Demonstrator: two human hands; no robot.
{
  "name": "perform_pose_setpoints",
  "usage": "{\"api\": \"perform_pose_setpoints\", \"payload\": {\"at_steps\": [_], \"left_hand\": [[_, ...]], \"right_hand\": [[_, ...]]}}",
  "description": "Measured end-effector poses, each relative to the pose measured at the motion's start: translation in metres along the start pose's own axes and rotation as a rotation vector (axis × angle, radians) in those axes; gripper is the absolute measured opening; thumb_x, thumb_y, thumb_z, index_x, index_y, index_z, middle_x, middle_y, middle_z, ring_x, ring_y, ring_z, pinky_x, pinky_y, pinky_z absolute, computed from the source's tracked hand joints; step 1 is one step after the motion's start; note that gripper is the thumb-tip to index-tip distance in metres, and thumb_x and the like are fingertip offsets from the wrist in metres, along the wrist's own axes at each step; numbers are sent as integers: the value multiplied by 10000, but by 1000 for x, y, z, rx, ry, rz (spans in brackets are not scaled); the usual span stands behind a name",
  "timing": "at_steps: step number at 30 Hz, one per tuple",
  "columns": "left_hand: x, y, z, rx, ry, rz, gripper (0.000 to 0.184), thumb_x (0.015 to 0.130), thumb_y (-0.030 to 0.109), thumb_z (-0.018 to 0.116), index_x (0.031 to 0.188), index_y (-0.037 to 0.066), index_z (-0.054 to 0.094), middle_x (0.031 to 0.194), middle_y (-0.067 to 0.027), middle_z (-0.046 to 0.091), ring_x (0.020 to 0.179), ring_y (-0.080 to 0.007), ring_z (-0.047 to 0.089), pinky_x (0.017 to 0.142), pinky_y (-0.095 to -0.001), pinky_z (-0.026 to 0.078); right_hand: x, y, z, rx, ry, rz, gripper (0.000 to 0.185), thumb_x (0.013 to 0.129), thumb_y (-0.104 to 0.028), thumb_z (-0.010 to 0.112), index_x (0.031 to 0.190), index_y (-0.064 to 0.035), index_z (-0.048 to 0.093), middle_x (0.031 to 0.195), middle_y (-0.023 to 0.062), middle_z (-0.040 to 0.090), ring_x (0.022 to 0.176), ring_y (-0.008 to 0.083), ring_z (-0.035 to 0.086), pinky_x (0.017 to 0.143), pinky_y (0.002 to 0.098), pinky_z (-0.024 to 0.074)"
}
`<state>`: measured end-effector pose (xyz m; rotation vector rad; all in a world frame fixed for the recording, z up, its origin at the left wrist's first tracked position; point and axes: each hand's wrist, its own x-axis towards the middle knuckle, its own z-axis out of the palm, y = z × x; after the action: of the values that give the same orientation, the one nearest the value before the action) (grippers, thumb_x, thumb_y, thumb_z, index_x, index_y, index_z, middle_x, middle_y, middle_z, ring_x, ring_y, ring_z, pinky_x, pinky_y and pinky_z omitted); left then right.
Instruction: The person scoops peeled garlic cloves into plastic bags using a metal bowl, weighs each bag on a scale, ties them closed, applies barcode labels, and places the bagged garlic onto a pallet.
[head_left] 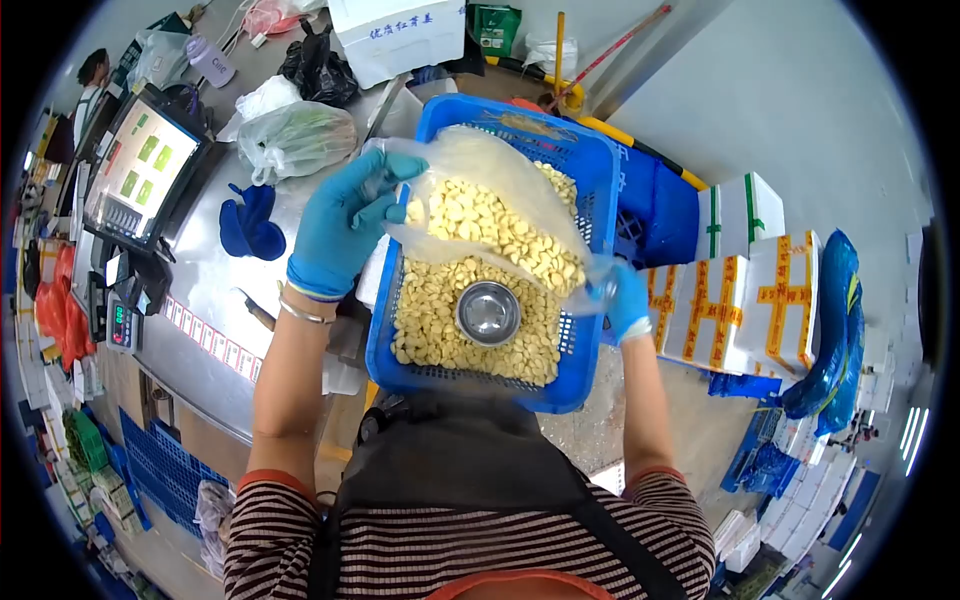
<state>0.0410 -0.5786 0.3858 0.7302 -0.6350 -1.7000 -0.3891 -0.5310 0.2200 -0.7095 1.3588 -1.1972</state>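
Note:
My left hand point(356, 215), in a teal glove, pinches the upper left edge of a clear plastic bag point(478, 160). Through the film show pale yellow pieces that look like peeled garlic cloves point(500, 230). At the bag's right end, my right hand point(625, 298), in a blue glove, is closed on the plastic and slightly blurred. The bag lies slanted above a blue plastic basket point(603, 200). More loose cloves point(430, 320) fill the basket's near part, and a round metal bowl point(488, 313) sits on them. The bag hides much of the basket's middle.
On the left, a metal counter point(215, 290) bears a monitor point(142, 170), a bulging plastic bag point(295, 140), a blue cloth-like item point(251, 222) and a scale display point(121, 322). White foam boxes point(700, 300) with orange tape stand right of the basket.

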Motion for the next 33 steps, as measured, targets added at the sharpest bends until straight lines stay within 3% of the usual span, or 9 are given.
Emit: {"api": "perform_pose_setpoints", "payload": {"at_steps": [3, 6, 10, 13, 17, 19, 23, 27, 33], "left_hand": [[10, 7, -12, 7, -131, -136, 269, 988, 159, 478, 1110, -45, 604, 911, -90, 653, 601, -48, 461, 649, -193, 431], [19, 11, 20, 281, -324, 11, 249, 987, 169, 475, 1048, -30, 613, 726, -31, 543, 543, -49, 402, 585, -191, 390], [18, 51, 100, 465, -249, 240, 287, 1001, 208, 452, 954, -13, 629, 569, 38, 383, 486, -41, 323, 484, -198, 313], [37, 91, 95, 272, -381, 341, 205, 944, 139, 530, 968, -14, 665, 673, 10, 498, 614, -73, 494, 578, -216, 439], [87, 100, 43, 398, -28, 560, 257, 980, 171, 489, 1035, -27, 643, 677, 17, 470, 608, -78, 465, 598, -239, 443], [90, 79, 20, 452, 51, 455, 243, 973, 171, 512, 1034, -24, 644, 681, 18, 477, 607, -81, 469, 603, -246, 451], [52, 30, -8, 181, -32, -59, 258, 983, 212, 521, 1059, -6, 636, 610, 48, 409, 502, -68, 355, 537, -238, 386], [29, 14, -1, 403, -67, 35, 232, 969, 232, 550, 1029, 26, 639, 596, 60, 411, 472, -36, 301, 484, -201, 323], [55, 22, 69, 34, -80, 231, 188, 951, 213, 583, 980, 28, 606, 781, -45, 637, 598, -87, 543, 579, -219, 450]], "right_hand": [[-16, -25, -3, -142, 58, 268, 178, 937, -141, 499, 973, -30, 633, 838, 64, 644, 626, 183, 598, 554, 305, 498], [18, -67, -19, -602, -43, -267, 150, 946, -146, 531, 978, -37, 629, 823, 52, 639, 590, 151, 585, 494, 263, 473], [15, -209, 39, 90, -237, -266, 217, 924, -70, 577, 1133, -14, 600, 902, 63, 652, 722, 114, 589, 572, 197, 467], [24, -280, 94, -548, -22, -804, 349, 945, -144, 566, 1260, 8, 582, 1203, 133, 637, 1033, 219, 635, 796, 241, 540], [71, -294, 176, 410, -362, -447, 329, 996, -147, 469, 1301, -36, 525, 1070, 108, 626, 886, 162, 593, 706, 271, 517], [87, -242, 173, 337, -502, -345, 496, 974, -154, 511, 1453, -91, 397, 1233, 106, 614, 931, 175, 626, 835, 337, 509], [41, -188, 107, -51, -529, -27, 468, 987, -177, 511, 1440, -104, 417, 679, -58, 447, 518, 32, 346, 492, 179, 343], [2, -183, 54, -87, -36, -84, 258, 991, -217, 519, 1167, -67, 633, 595, -90, 358, 450, 18, 277, 397, 183, 216], [45, -196, 21, 281, -183, -258, 281, 1012, -184, 470, 1207, -29, 599, 687, -71, 452, 496, 29, 311, 430, 195, 234]]}}
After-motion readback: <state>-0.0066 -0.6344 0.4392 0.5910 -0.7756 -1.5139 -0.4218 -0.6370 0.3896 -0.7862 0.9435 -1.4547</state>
